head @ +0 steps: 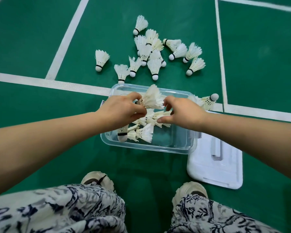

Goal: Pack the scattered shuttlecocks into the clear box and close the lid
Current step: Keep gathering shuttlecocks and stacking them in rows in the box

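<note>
A clear plastic box (175, 149) stands open on the green court floor, with several white feather shuttlecocks (144, 132) lying in its left half. Above the box, my left hand (121, 109) is shut on a shuttlecock (152, 99) at its cork end, feathers pointing right. My right hand (181, 111) hovers just right of it, fingers curled and touching feathers of a shuttlecock below. Beyond the box lie several scattered shuttlecocks (154, 52). One more shuttlecock (208, 100) rests against the box's far right corner. The white lid (215, 167) lies flat to the box's right.
White court lines (40, 82) cross the floor beyond and right of the box. My two shoes (97, 179) and patterned trousers (57, 211) fill the bottom of the view, close to the box's near side.
</note>
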Action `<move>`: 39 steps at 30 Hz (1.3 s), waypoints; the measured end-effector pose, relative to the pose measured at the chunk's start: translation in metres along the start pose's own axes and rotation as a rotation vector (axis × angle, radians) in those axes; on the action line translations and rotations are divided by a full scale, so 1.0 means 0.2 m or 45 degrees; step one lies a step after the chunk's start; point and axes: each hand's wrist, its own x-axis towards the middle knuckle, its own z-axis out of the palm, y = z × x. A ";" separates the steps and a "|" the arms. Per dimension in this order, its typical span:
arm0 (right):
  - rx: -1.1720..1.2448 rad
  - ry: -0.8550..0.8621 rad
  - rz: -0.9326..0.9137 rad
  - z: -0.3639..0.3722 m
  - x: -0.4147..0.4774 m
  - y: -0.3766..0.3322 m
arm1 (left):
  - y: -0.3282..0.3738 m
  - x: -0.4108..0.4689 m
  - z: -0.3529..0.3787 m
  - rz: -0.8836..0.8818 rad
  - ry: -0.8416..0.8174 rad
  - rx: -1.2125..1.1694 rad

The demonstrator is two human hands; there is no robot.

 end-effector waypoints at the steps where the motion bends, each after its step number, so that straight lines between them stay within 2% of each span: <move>1: 0.022 0.044 0.010 -0.01 -0.01 0.00 | 0.00 0.00 0.00 0.033 0.003 0.005; 6: 0.181 0.142 -0.105 -0.03 -0.06 -0.03 | 0.03 0.02 -0.01 0.202 0.005 0.052; 11: 0.170 0.182 -0.257 -0.01 -0.08 -0.04 | 0.05 0.03 -0.02 0.287 -0.047 0.131; 13: 0.160 0.215 -0.241 0.00 -0.07 -0.02 | 0.05 0.04 -0.01 0.262 -0.151 0.151; 18: 0.178 0.250 -0.130 0.03 -0.03 0.05 | 0.06 0.06 0.01 0.011 -0.335 0.266; 24: -0.149 -0.062 -0.049 0.17 -0.03 0.11 | 0.01 0.05 0.04 -0.078 -0.319 0.195; 28: -0.233 -0.121 -0.005 0.30 0.01 0.11 | 0.00 0.06 0.04 -0.099 -0.282 0.177; 39: 0.009 -0.236 0.064 0.44 0.08 0.03 | -0.04 0.04 0.07 -0.125 -0.214 0.116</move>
